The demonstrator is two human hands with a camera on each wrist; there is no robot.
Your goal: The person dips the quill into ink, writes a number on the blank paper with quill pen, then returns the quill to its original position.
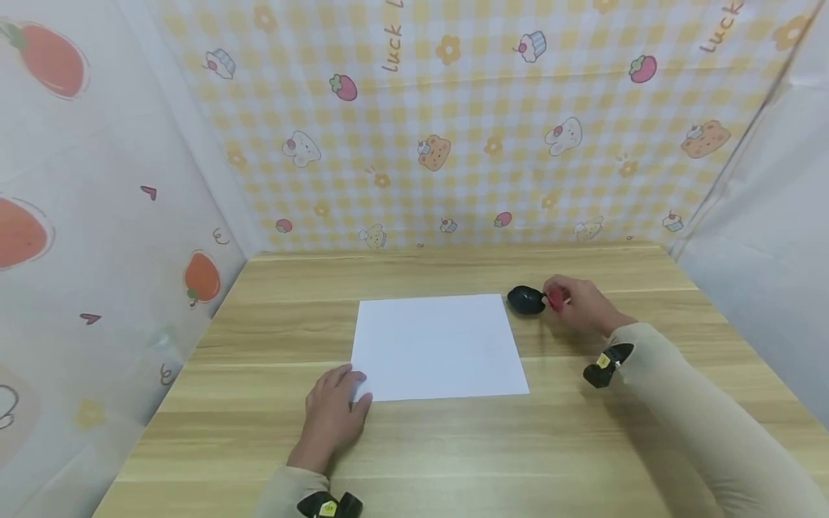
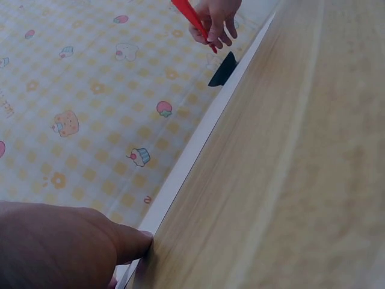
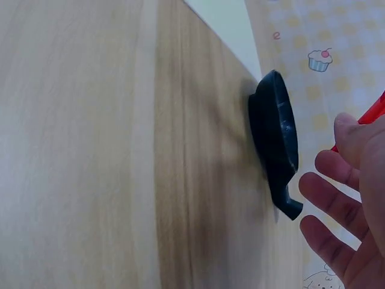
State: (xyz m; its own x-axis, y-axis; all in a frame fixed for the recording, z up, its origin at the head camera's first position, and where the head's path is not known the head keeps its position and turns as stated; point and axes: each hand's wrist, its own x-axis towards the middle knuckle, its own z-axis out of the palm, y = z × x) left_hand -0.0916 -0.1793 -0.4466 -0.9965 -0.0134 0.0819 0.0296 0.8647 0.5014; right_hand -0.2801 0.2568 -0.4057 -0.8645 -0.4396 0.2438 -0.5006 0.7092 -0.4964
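beside the black dish (image 1: 524, 301), pinches the red tool (image 1: 555, 298) in right hand (image 1: 581, 305); rests left hand (image 1: 333, 408), loosely spread, on the paper (image 1: 442, 348). likely picking up; next, needs a steady pinch.

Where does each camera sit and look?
On the head: faces forward and down toward the paper; left hand, right hand and sleeves show.
On the left wrist: faces along the paper toward patterned cloth; left hand close, right hand farther.
On the right wrist: faces the black dish across the table; right hand shows.
Both wrist views share right hand, red thing and black dish.
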